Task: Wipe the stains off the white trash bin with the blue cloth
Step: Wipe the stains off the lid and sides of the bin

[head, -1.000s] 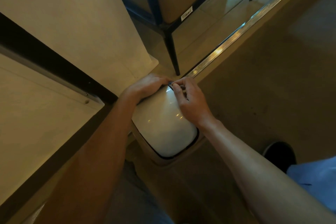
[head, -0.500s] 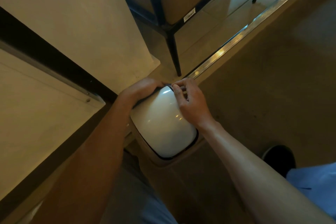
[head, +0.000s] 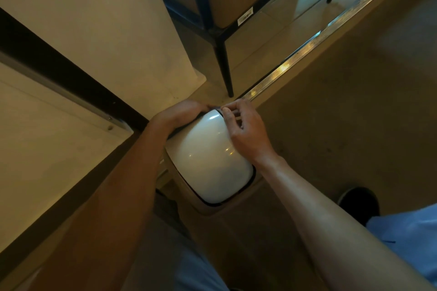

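Observation:
The white trash bin (head: 210,160) stands on the floor right below me, its glossy domed lid facing up with a dark rim around it. My left hand (head: 182,113) curls over the lid's far left edge and grips it. My right hand (head: 246,132) rests against the far right side, with thumb and fingertips pinching at the dark rim by the far end. No blue cloth is in view, and no stains show on the lid in this dim light.
A pale wall (head: 94,30) with a black strip (head: 59,71) hems the bin in on the left. A black furniture leg (head: 224,71) stands just beyond the bin, beside a metal floor strip (head: 295,61). My dark shoe (head: 359,203) is at the right.
My left hand has slid from the top of the lid's far end round to its left edge, uncovering a dark gap there. My right hand's fingers have curled tighter at the rim.

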